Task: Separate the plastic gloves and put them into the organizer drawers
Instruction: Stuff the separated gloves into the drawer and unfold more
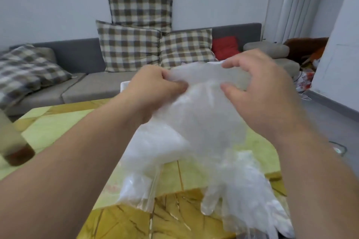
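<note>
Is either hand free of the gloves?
No, the left hand and the right hand both pinch the plastic gloves near the top.

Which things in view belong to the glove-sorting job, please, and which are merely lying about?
In the job: left hand, right hand, translucent plastic gloves both pinch, clear plastic bag on the yellow-green table.
Lying about: brown-checked fabric cushions, red cushion, grey sofa.
</note>
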The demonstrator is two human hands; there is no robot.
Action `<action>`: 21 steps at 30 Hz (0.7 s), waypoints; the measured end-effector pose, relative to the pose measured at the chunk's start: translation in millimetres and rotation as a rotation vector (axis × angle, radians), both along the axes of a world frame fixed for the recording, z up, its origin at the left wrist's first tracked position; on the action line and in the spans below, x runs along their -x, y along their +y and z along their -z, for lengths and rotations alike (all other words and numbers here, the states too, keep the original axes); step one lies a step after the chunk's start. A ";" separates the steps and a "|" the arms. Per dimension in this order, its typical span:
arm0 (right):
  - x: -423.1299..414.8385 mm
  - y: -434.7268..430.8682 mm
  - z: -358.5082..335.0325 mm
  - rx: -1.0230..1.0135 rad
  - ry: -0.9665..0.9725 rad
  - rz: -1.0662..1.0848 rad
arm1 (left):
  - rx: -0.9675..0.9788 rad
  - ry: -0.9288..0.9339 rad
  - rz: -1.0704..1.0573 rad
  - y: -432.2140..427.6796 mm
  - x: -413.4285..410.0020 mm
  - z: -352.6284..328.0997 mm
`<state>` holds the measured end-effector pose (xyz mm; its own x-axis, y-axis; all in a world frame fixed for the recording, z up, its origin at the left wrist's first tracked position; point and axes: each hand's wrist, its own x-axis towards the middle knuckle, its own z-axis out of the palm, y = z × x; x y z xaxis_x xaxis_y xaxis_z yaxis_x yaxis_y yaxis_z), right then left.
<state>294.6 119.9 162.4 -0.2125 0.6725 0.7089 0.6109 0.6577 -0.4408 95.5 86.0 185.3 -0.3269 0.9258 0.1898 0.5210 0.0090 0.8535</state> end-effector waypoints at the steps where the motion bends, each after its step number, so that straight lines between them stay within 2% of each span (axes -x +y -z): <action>1: 9.2 -5.1 -3.3 -0.048 0.030 -0.027 | -0.040 -0.083 -0.078 0.4 9.9 1.3; 3: 28.3 -9.4 1.6 -0.033 -0.096 -0.062 | -0.079 -0.268 -0.207 1.3 30.8 12.2; 4: 38.6 -8.9 8.4 0.043 -0.192 -0.085 | -0.080 -0.325 -0.267 0.9 39.7 20.6; 6: 58.9 -8.2 24.7 0.280 -0.311 -0.161 | -0.042 -0.318 -0.376 -2.3 53.3 41.4; 8: 75.5 -5.1 40.6 0.386 -0.399 -0.215 | 0.004 -0.225 -0.428 -5.7 62.2 62.9; 15: 97.0 6.7 59.5 0.422 -0.563 -0.202 | 0.164 0.320 -0.475 -15.4 71.4 80.4; 18: 98.5 12.2 60.6 0.408 -0.598 -0.195 | 0.224 0.459 -0.468 -16.8 75.8 84.6; 21: 101.3 15.6 60.5 0.445 -0.660 -0.221 | 0.224 0.522 -0.448 -18.3 77.4 87.3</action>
<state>193.3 135.4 101.8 -0.6522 0.7549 0.0692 0.7126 0.6416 -0.2837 18.1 67.7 98.0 -0.6029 0.7589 0.2463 0.7653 0.4629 0.4472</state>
